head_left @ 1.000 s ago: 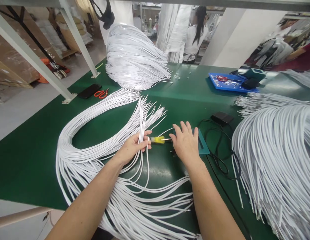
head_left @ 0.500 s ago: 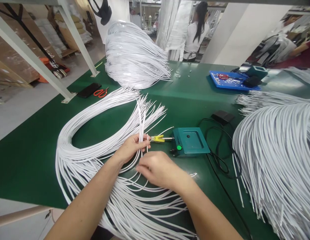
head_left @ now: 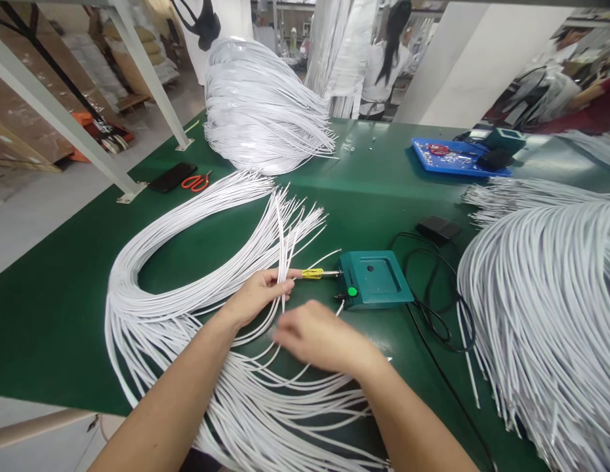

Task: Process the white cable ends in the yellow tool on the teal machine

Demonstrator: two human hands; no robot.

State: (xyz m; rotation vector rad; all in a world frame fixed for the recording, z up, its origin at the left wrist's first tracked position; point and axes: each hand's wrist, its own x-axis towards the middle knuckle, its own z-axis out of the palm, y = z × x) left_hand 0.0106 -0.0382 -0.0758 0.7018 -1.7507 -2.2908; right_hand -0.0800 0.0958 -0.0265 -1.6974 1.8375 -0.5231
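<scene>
WIRES ON THE BENCH: A big loop of thin white wires [head_left: 152,313] is spread over the green table [head_left: 49,314], left of a teal box [head_left: 376,278] and nearer than it, with cut ends fanned out at both limbs. The right hand [head_left: 315,337] is caught blurred above the near strands, just in front of the box; whether anything is gripped cannot be told. A few strands are pinched between thumb and fingers of the left hand [head_left: 258,298], just left of the box, beside a yellow plug [head_left: 312,273] at the box's side. The wires are judged light, limp and smooth-skinned, and easily tangled. They are best taken one at a time, close behind the tip, where little slack is left to flop. Right of the box, a black cord [head_left: 433,314] and a larger heap [head_left: 546,314] are laid. Beyond the box, scissors [head_left: 197,181], a blue tray [head_left: 455,157] and a third heap [head_left: 260,111] are seen.
</scene>
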